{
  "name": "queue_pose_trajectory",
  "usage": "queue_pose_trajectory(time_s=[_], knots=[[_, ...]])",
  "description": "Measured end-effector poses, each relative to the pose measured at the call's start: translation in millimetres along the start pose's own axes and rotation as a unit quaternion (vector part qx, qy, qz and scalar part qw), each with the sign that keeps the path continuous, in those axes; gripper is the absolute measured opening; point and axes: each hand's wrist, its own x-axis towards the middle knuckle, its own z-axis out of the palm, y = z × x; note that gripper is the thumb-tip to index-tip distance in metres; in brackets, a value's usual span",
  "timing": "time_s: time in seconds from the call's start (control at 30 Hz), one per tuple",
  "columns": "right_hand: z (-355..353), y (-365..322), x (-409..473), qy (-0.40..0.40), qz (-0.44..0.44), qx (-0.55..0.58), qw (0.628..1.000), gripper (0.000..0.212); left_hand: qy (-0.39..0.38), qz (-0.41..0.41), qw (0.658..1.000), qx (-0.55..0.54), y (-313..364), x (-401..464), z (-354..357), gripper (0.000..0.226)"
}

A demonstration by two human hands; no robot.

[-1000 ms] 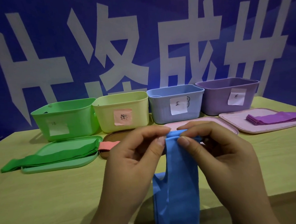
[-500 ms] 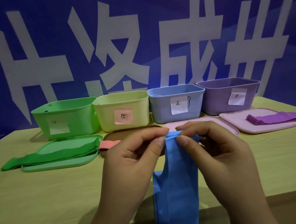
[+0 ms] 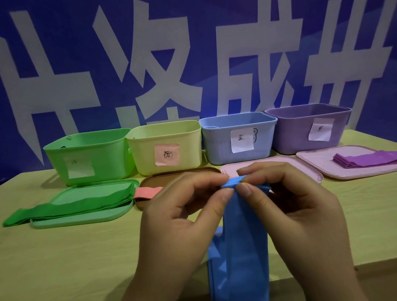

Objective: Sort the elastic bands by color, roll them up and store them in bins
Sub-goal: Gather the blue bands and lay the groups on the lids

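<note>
Head view — blue band [image 3: 238, 251] pinched between left hand [image 3: 182, 211] and right hand [image 3: 294, 205].

Both hands raised, pinching at fingertips

Left hand [image 3: 180, 211] and right hand [image 3: 294, 207] meet thumb-to-thumb above the worktop [image 3: 60, 261], fingers curled, each nipping the top edge of the blue band [image 3: 239, 251]; wrists angle in from below.

One head-worn camera, wide-angle, facing forward and slightly down. Hands [image 3: 237, 208] close below the lens; bench [image 3: 60, 261] and bins [image 3: 165, 147] farther off, wall banner [image 3: 188, 58] behind.
</note>
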Motion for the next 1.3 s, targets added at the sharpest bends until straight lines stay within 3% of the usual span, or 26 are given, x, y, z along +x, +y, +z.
queue_pose_trajectory(time_s=[0.17,0.3,0.4,0.53,0.67,0.83,0.97,1.1,1.3], knots=[[-5.3,-5.2,1.8,-0.004,0.070,0.129,0.989,0.027,0.018,0.048,0.998,0.027,3.6,1.6,-3.5,0.021],[-10.6,-8.3,4.2,-0.015,0.077,0.150,0.986,0.025,0.026,-0.011,0.997,-0.065,5.2,-0.3,-3.8,0.035],[-9.3,-12.9,6.7,-0.017,0.052,0.137,0.989,0.024,-0.045,-0.072,0.983,-0.164,3.2,5.4,-6.3,0.037],[-5.2,-14.7,12.4,-0.005,0.017,0.155,0.988,0.015,-0.143,-0.111,0.966,-0.186,5.6,11.6,-4.1,0.027],[5.1,-5.6,13.2,0.016,-0.043,0.045,0.998,0.037,-0.073,-0.114,0.971,-0.199,9.6,21.4,2.3,0.021],[20.7,4.4,4.4,-0.091,-0.054,0.048,0.993,0.058,0.042,-0.114,0.960,-0.252,19.4,40.4,13.4,0.018],[24.9,6.7,9.3,-0.078,-0.150,-0.007,0.986,0.043,0.048,-0.109,0.961,-0.248,27.2,50.8,20.9,0.014],[16.2,5.5,15.0,-0.110,-0.111,0.021,0.988,0.021,0.048,-0.104,0.964,-0.239,33.3,61.7,21.0,0.011],[16.2,10.4,13.9,-0.189,-0.036,0.070,0.979,0.022,-0.006,-0.102,0.967,-0.232,44.0,85.2,18.1,0.016]])
